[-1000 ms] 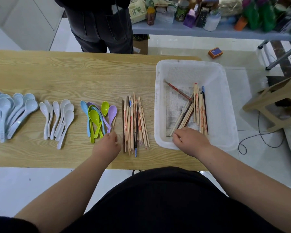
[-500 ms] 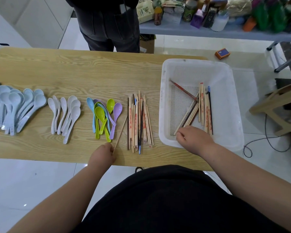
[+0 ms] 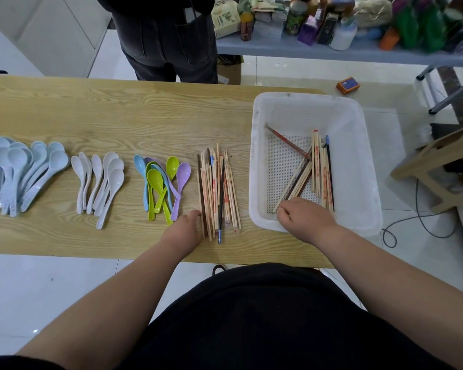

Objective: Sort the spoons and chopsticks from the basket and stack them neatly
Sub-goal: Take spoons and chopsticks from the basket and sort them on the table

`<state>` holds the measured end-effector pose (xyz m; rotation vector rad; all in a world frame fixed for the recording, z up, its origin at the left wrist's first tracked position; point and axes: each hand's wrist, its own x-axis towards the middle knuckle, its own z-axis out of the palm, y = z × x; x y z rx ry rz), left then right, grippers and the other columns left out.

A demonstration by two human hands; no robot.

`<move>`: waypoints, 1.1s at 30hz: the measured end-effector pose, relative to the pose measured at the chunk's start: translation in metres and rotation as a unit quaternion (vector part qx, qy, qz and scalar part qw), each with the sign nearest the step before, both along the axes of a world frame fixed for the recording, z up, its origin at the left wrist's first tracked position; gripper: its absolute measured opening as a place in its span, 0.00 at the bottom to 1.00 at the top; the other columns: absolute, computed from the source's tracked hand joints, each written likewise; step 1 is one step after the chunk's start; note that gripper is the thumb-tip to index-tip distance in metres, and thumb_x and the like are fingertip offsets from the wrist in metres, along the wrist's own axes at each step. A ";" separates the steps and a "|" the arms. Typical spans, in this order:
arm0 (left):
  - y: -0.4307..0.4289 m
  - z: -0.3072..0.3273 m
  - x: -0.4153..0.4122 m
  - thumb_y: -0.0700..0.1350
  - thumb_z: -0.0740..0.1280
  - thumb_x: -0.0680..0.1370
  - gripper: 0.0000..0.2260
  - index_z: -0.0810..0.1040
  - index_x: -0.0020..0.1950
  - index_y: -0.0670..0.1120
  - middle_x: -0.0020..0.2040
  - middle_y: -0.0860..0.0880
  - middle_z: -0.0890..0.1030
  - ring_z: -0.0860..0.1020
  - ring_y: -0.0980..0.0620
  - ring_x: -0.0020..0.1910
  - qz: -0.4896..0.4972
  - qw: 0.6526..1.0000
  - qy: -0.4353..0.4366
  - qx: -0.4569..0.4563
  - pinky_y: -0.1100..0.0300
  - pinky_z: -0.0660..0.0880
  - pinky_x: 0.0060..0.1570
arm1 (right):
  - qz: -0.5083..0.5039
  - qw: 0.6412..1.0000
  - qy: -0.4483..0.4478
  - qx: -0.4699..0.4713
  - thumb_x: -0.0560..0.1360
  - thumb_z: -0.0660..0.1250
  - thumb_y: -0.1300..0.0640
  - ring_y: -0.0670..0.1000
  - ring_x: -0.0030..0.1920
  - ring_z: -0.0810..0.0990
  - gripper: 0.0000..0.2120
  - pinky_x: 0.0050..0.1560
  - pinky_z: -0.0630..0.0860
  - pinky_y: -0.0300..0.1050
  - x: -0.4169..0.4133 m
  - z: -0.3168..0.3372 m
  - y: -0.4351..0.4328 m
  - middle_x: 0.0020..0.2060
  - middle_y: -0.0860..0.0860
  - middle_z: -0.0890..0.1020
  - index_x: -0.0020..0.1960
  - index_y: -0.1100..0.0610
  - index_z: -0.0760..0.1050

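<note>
A white plastic basket [image 3: 369,182] sits on the right end of the wooden table [image 3: 118,116]. Several chopsticks [image 3: 322,172] lie in it. My right hand [image 3: 304,218] is inside the near edge of the basket, fingers curled on the near ends of some of them. A pile of sorted chopsticks [image 3: 219,190] lies left of the basket. My left hand [image 3: 183,231] is at its near left corner, fingers curled against the leftmost chopstick. Further left lie coloured spoons [image 3: 163,182], white spoons [image 3: 102,180] and pale blue spoons [image 3: 19,169].
A person in dark trousers [image 3: 169,36] stands at the far side of the table. Behind is a grey shelf [image 3: 332,50] crowded with bottles and packets. A wooden stool [image 3: 444,166], a black cable [image 3: 412,225] and an orange box [image 3: 348,85] are on the floor to the right.
My left hand brought a single chopstick from left of the pile over to the pile's left edge. My right hand stayed at the near ends of the chopsticks in the basket.
</note>
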<state>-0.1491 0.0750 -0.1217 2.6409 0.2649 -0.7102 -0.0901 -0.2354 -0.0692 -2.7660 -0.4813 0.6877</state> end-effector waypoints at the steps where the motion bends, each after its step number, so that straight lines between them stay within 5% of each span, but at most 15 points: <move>1: -0.002 0.002 0.001 0.44 0.64 0.77 0.21 0.68 0.71 0.50 0.58 0.44 0.79 0.80 0.44 0.52 -0.006 1.000 0.001 0.001 0.55 0.75 0.44 | 0.002 1.000 0.000 0.000 0.82 0.51 0.48 0.47 0.39 0.72 0.15 0.33 0.61 0.43 0.000 0.000 0.000 0.39 0.47 0.73 0.42 0.49 0.70; 8: -0.007 0.009 0.013 0.41 0.61 0.77 0.19 0.72 0.68 0.47 0.58 0.46 0.79 0.77 0.45 0.50 0.051 0.998 -0.029 -0.005 0.56 0.72 0.44 | 0.019 0.999 -0.015 0.029 0.82 0.53 0.45 0.48 0.44 0.75 0.17 0.43 0.74 0.47 -0.001 0.000 -0.011 0.43 0.46 0.76 0.51 0.50 0.77; 12: -0.016 0.018 0.026 0.43 0.64 0.77 0.22 0.71 0.71 0.46 0.64 0.43 0.75 0.76 0.43 0.61 0.068 0.996 -0.050 -0.010 0.51 0.75 0.56 | 0.056 0.996 -0.066 0.034 0.81 0.56 0.47 0.50 0.47 0.76 0.14 0.47 0.75 0.48 -0.002 0.010 -0.038 0.45 0.47 0.78 0.53 0.51 0.79; 20: -0.119 0.081 0.069 0.39 0.68 0.75 0.16 0.77 0.63 0.45 0.53 0.49 0.77 0.76 0.49 0.52 -0.001 0.945 -0.307 -0.110 0.53 0.75 0.53 | 0.126 0.967 -0.217 0.050 0.73 0.70 0.61 0.55 0.48 0.82 0.09 0.53 0.79 0.52 0.027 0.020 -0.122 0.46 0.53 0.84 0.53 0.58 0.83; 25: -0.188 0.074 0.100 0.44 0.65 0.78 0.22 0.68 0.73 0.47 0.64 0.47 0.73 0.72 0.47 0.65 -0.107 0.973 -0.172 -0.109 0.52 0.71 0.65 | 0.180 0.962 -0.199 0.052 0.75 0.62 0.55 0.57 0.56 0.80 0.12 0.59 0.77 0.55 0.034 0.001 -0.149 0.53 0.55 0.82 0.52 0.58 0.82; 33: -0.254 0.017 0.175 0.58 0.68 0.75 0.43 0.48 0.81 0.45 0.80 0.42 0.53 0.50 0.40 0.80 -0.229 0.966 -0.072 0.096 0.44 0.54 0.78 | 0.170 0.973 -0.147 0.052 0.74 0.64 0.52 0.56 0.59 0.78 0.13 0.57 0.76 0.54 0.037 -0.010 -0.149 0.55 0.54 0.81 0.52 0.56 0.82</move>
